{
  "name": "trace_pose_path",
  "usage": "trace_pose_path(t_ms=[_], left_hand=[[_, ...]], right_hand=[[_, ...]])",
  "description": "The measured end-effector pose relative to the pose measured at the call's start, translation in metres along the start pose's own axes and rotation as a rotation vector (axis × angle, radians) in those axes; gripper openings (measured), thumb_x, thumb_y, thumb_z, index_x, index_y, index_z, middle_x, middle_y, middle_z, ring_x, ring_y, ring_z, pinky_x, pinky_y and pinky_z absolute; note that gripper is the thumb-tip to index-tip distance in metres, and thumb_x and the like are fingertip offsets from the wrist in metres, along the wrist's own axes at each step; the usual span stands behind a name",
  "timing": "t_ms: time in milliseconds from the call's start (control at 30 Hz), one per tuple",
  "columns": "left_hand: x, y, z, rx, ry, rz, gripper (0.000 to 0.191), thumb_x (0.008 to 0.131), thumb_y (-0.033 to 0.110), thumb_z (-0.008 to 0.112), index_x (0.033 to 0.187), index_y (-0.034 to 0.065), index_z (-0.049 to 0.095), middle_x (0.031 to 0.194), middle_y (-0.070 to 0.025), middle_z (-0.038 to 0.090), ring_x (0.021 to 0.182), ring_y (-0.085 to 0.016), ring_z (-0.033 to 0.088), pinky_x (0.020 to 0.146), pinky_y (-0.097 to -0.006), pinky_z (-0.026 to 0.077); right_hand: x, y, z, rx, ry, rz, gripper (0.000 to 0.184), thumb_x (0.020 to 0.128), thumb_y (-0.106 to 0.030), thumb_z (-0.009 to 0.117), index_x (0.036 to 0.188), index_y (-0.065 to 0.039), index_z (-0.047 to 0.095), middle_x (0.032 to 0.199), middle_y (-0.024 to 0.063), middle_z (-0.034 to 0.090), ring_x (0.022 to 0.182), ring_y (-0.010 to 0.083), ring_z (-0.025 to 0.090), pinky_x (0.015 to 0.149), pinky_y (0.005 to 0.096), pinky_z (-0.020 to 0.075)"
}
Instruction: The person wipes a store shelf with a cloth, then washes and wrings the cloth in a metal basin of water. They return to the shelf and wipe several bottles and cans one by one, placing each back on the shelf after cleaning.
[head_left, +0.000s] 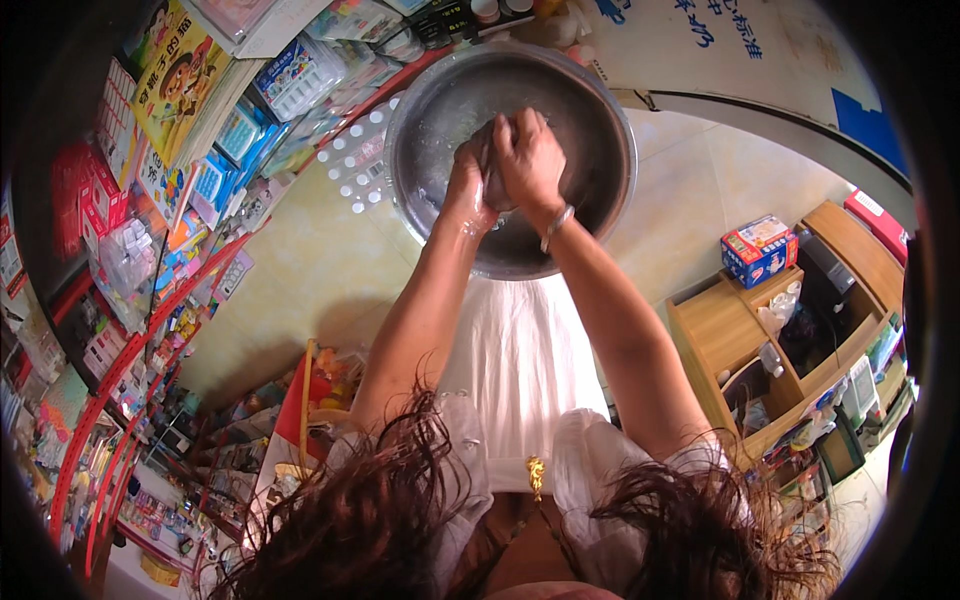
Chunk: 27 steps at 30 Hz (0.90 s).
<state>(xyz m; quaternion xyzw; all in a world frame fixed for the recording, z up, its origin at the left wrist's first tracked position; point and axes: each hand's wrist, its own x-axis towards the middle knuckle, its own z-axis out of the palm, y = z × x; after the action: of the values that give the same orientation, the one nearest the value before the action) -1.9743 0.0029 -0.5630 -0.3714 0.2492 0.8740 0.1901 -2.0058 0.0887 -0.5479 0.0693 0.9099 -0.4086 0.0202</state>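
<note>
A round metal basin (600, 112) is in front of me, with bubbles or droplets showing at its left inside. Over it my left hand (469, 180) and my right hand (531, 154) are pressed together around a dark, wet bundle (496, 180). The bundle looks like cloth, but the fingers hide most of it. My left wrist glistens with water. On the right wrist sits a silver-coloured bangle (557, 228).
Shelves of packaged goods (180, 292) with red edges run along the left. White-capped bottles (360, 161) stand on the floor left of the basin. To the right are a wooden desk (720, 322), a blue-and-red box (759, 250) and a white panel (720, 45) bearing writing.
</note>
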Motion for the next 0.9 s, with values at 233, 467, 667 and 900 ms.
trace_pose_path(t_ms=[233, 467, 667, 900], left_hand=[[0.016, -0.016, -0.085, -0.117, -0.399, -0.222, 0.037, 0.102, 0.043, 0.044, 0.095, 0.0113, 0.062, 0.093, -0.0042, 0.065, 0.086, -0.017, 0.062, 0.084, -0.0341, 0.051], [-0.012, -0.014, -0.007, 0.014, 0.085, -0.058, 0.044, 0.099, 0.045, 0.049, 0.121, 0.0073, 0.057, 0.121, -0.0066, 0.062, 0.116, -0.021, 0.058, 0.102, -0.0383, 0.047], [-0.008, -0.011, -0.027, 0.160, 0.223, 0.345, 0.034, 0.092, 0.026, 0.071, 0.116, 0.0075, 0.056, 0.108, -0.0061, 0.061, 0.102, -0.019, 0.061, 0.094, -0.0355, 0.050], [0.012, -0.027, -0.058, 1.529, 0.563, 0.726, 0.077, 0.079, 0.005, 0.071, 0.149, 0.0144, 0.038, 0.136, -0.0283, 0.031, 0.122, -0.045, 0.040, 0.107, -0.0468, 0.033]], right_hand=[[-0.084, -0.054, -0.027, 0.188, -0.325, 0.047, 0.022, 0.077, -0.026, 0.073, 0.080, -0.008, 0.061, 0.089, 0.0118, 0.059, 0.086, 0.0361, 0.062, 0.075, 0.0453, 0.0513], [-0.008, 0.030, 0.003, -0.209, -0.063, 0.069, 0.029, 0.092, -0.034, 0.058, 0.080, -0.008, 0.059, 0.084, 0.0147, 0.064, 0.075, 0.0370, 0.064, 0.065, 0.0466, 0.0522], [0.007, 0.070, -0.018, -0.065, 0.019, 0.023, 0.029, 0.093, -0.031, 0.064, 0.087, -0.003, 0.057, 0.087, 0.0183, 0.059, 0.079, 0.0396, 0.061, 0.070, 0.0468, 0.0501], [-0.028, 0.044, -0.011, -0.267, -0.276, -0.224, 0.080, 0.068, -0.030, 0.081, 0.141, -0.024, 0.050, 0.154, 0.0163, 0.029, 0.137, 0.0433, 0.031, 0.105, 0.0633, 0.0361]])
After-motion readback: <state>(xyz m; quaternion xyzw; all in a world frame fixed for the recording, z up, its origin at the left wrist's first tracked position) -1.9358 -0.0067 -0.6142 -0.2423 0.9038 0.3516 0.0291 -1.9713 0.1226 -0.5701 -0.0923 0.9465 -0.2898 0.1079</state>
